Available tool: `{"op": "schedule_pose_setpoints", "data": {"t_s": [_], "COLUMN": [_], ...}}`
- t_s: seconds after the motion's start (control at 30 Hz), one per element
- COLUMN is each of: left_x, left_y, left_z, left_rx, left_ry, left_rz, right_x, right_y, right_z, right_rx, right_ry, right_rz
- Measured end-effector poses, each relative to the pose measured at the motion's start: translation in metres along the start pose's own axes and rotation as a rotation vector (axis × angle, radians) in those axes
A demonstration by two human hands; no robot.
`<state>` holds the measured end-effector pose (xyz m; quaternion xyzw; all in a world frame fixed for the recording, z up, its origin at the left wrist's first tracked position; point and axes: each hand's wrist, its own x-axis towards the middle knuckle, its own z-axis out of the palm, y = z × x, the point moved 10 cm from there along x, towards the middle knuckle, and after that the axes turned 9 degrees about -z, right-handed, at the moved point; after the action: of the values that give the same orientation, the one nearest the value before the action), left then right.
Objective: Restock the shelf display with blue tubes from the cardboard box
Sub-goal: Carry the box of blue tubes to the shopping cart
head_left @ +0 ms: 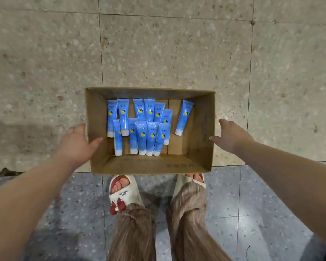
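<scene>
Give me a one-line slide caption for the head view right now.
Left hand and right hand, both open, flank the cardboard box holding loose blue tubes.

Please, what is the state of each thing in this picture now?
cardboard box: top open, standing on the floor, partly filled.
blue tubes: lying flat in box, caps on, one apart at right.
left hand: open, straddling left wall.
right hand: open, at right wall.

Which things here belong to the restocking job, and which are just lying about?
Job: open brown cardboard box; blue plastic tubes with white caps inside it; left hand and right hand at its side walls.
Just there: white open-toed slippers; beige and grey stone floor tiles.
</scene>
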<state>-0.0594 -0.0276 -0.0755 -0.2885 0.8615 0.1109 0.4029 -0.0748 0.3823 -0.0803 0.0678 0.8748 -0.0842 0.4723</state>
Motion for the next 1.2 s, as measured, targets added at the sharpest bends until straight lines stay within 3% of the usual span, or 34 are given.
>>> {"op": "schedule_pose_setpoints", "data": {"t_s": [0.33,0.63,1.2], "left_x": [0.061,0.055,-0.19], "left_y": [-0.034,-0.041,-0.072], "left_z": [0.062,0.046,-0.199], "left_rx": [-0.349,-0.243,-0.316], "left_ry": [0.032,0.135,0.208], "left_rz": [-0.25,-0.185,-0.129], "right_x": [0.056,0.039,-0.229], "right_y": [0.028,0.033,-0.047], "right_z": [0.053,0.039,-0.17], "right_rx": [0.327,0.495,0.429], "right_ry": [0.11,0.218,0.276], "right_rz": [0.138,0.159,0.041]}}
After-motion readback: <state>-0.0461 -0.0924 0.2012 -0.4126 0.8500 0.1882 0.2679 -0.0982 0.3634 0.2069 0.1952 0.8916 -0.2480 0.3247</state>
